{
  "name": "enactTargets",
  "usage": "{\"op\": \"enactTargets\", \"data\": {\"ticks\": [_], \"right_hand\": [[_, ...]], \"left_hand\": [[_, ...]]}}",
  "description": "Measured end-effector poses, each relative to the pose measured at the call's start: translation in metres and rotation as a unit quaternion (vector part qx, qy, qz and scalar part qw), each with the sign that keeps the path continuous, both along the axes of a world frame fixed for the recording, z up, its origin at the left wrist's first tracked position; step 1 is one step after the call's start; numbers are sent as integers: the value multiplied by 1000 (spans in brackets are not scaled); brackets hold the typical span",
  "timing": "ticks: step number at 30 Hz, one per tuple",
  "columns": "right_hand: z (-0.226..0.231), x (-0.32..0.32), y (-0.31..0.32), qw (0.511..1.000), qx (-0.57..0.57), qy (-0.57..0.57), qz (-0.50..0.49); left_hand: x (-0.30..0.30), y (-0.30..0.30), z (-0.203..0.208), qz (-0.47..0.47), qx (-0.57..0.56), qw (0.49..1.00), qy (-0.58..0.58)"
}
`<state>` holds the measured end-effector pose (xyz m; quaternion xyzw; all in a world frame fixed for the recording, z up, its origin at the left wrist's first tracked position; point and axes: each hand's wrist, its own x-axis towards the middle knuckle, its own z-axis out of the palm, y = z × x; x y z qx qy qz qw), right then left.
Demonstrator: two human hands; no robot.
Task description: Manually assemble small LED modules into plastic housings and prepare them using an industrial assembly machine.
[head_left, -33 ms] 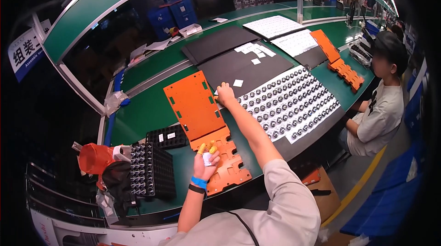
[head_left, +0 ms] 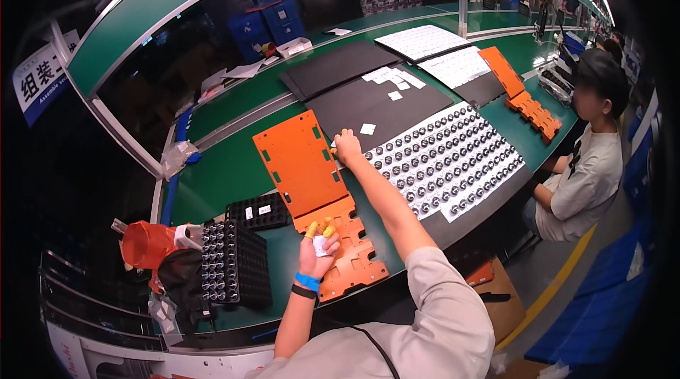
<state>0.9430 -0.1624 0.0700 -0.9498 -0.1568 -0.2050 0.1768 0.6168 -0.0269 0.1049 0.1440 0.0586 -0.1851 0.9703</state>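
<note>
My right hand (head_left: 347, 146) is bunching its fingers just beside the orange panel (head_left: 294, 166), over the black mat (head_left: 340, 115); I can't tell whether it's grasping anything. My left hand (head_left: 310, 260) is cradling a white piece (head_left: 320, 246). Nothing is visibly shifting since the last glimpse, so work is seemingly holding. My right forearm (head_left: 380, 191) is crossing beside black round parts (head_left: 448, 157), partly blocking them.
</note>
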Motion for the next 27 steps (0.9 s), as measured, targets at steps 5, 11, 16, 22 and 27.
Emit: {"op": "enactTargets", "data": {"ticks": [5, 11, 16, 22, 27], "right_hand": [[-9, 8, 4, 999, 5, -35, -13], [13, 14, 14, 988, 115, 63, -77], [24, 15, 1, 994, 88, 42, -39], [47, -4, -23, 986, 155, -49, -37], [117, -75, -18, 889, 443, -116, -4]], "left_hand": [[3, 0, -3, -7, -3, 1000, -18], [2, 1, -3, 4, 4, 1000, -13], [0, 1, -5, 13, 2, 1000, -10], [3, -2, -8, 11, 0, 1000, -20], [4, 7, -18, 9, -14, 999, -29]]}}
